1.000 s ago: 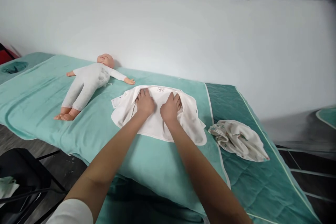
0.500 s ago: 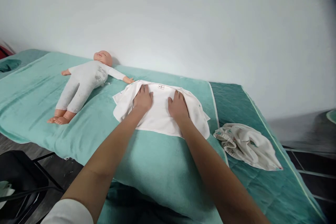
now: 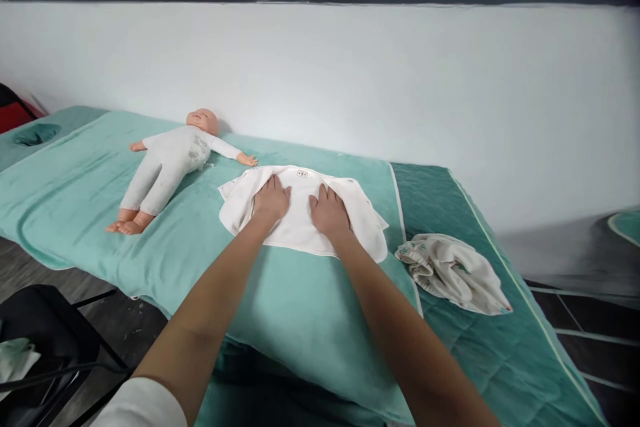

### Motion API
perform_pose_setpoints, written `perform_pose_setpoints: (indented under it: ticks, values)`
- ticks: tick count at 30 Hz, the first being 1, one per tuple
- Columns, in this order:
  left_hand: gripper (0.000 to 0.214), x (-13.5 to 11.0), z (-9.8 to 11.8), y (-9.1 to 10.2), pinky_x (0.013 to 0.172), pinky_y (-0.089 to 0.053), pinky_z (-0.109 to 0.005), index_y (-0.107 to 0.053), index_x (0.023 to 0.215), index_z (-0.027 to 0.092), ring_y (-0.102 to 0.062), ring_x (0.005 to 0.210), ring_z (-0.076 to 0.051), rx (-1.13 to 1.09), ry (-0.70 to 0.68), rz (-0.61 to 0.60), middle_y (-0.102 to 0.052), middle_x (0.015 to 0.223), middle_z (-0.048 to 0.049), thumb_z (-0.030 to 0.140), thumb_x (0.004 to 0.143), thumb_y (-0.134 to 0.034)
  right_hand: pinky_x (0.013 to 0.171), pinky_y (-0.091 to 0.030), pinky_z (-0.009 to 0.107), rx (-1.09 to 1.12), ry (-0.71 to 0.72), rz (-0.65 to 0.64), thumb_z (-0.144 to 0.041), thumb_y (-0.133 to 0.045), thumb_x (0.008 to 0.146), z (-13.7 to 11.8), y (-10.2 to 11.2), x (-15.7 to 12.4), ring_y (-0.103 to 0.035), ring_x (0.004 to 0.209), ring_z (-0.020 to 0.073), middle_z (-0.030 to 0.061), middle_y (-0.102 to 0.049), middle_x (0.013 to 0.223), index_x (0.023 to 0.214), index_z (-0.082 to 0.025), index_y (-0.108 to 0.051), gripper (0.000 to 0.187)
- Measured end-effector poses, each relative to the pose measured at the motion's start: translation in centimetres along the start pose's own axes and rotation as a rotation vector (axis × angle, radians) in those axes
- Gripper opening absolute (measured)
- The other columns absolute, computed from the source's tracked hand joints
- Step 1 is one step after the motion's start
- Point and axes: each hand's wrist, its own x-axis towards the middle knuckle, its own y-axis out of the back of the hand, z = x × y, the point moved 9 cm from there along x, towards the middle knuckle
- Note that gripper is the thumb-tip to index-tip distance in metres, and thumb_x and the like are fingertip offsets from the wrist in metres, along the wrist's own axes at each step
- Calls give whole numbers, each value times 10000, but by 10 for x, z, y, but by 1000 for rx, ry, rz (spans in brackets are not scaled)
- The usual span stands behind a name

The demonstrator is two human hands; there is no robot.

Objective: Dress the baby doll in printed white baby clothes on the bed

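Note:
A small white baby shirt (image 3: 301, 210) lies spread open on the green bed, its neckline label toward the wall. My left hand (image 3: 273, 200) rests flat on the shirt's left half, fingers stretched toward the neckline and partly under the opened front panel. On the right half, my right hand (image 3: 330, 210) lies palm down with its thumb apart, its outer fingers partly hidden by the other panel. Neither hand grips the cloth. Left of the shirt a baby doll (image 3: 173, 157) in a white suit lies on its back, one hand close to the shirt's upper left edge.
A crumpled white printed baby garment (image 3: 457, 272) lies on the darker quilted part of the bed (image 3: 505, 353) at right. A white wall (image 3: 320, 80) runs behind the bed. A black chair (image 3: 47, 327) stands at the lower left, a pale crumpled item (image 3: 17, 359) on it.
The camera view has tilted up slightly and shifted. Both hands remain flat on the shirt; my right hand sits slightly nearer my left. The doll and the crumpled garment lie as before.

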Motion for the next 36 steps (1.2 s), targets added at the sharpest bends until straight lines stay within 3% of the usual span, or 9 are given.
perform_pose_setpoints:
  ticks: [7, 11, 16, 27, 33, 36]
  values:
    - [665, -29, 1, 3, 1249, -230, -455, -339, 1541, 75, -250, 1535, -286, 34, -36, 26, -269, 1646, -168, 462, 1014, -219, 1206, -216, 490, -70, 50, -14, -419, -257, 1031, -9, -1, -28, -254, 1507, 352, 230, -263, 1626, 1540, -42, -338, 638]
    - [667, -45, 2, 7, 1251, -220, -464, -351, 1534, 51, -242, 1536, -299, 36, -67, 35, -266, 1645, -178, 452, 1013, -236, 1228, -165, 476, -109, 90, -17, -421, -259, 1037, -15, 0, -43, -190, 1536, 329, 221, -247, 1633, 1541, -37, -340, 640]
    - [613, -62, 0, 10, 1250, -223, -471, -402, 1516, 98, -255, 1534, -286, 38, -102, 49, -301, 1637, -153, 423, 1015, -266, 1218, -200, 476, -137, 156, -48, -433, -260, 1042, -23, 3, -68, -208, 1534, 320, 195, -252, 1638, 1553, -66, -336, 634]
    - [553, -92, -1, 14, 1260, -220, -474, -462, 1476, 123, -288, 1523, -275, 13, -195, 70, -349, 1619, -135, 394, 1021, -301, 1211, -241, 480, -158, 261, 10, -420, -271, 1049, -32, 14, -114, -251, 1525, 299, 188, -282, 1627, 1535, -72, -375, 607]
    - [507, -126, -1, 23, 1257, -241, -471, -489, 1449, 164, -294, 1521, -262, -29, -281, 72, -377, 1611, -97, 387, 1025, -322, 1224, -243, 476, -134, 345, 31, -424, -281, 1049, -36, 22, -145, -249, 1529, 282, 172, -265, 1635, 1534, -63, -371, 611]
    - [441, -136, -13, 34, 1255, -266, -448, -540, 1388, 199, -298, 1518, -228, -127, -311, 130, -436, 1578, -68, 355, 1020, -354, 1228, -248, 482, -107, 376, 11, -455, -285, 1043, -36, 21, -160, -223, 1539, 278, 158, -246, 1643, 1541, -81, -361, 628]
